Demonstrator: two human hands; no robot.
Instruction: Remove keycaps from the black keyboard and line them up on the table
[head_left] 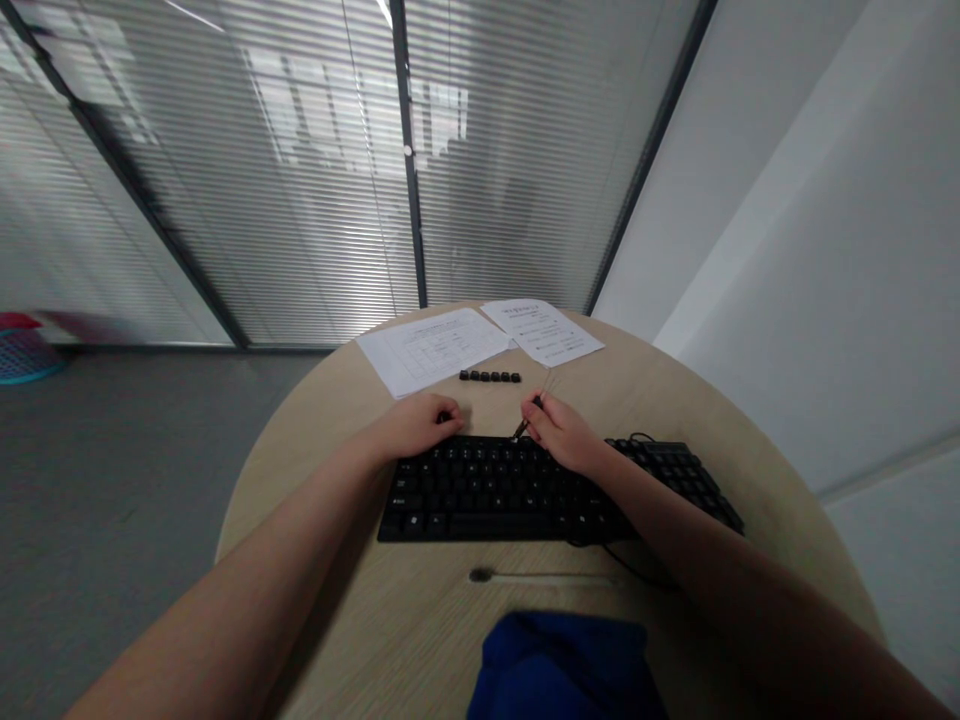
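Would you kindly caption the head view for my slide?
Right hand holds a slim tool at a keyboard, left hand at its far edge.

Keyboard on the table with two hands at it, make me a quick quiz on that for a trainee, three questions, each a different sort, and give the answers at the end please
1. Which hand grips the slim dark tool?
2. True or false: the row of small black pieces lies on the table between the keyboard and the papers.
3. Fill in the colour: the thin stick with a dark tip lies between the keyboard and the ____ fabric at the bottom of the picture.

Key: 1. The right hand. 2. True. 3. Blue.
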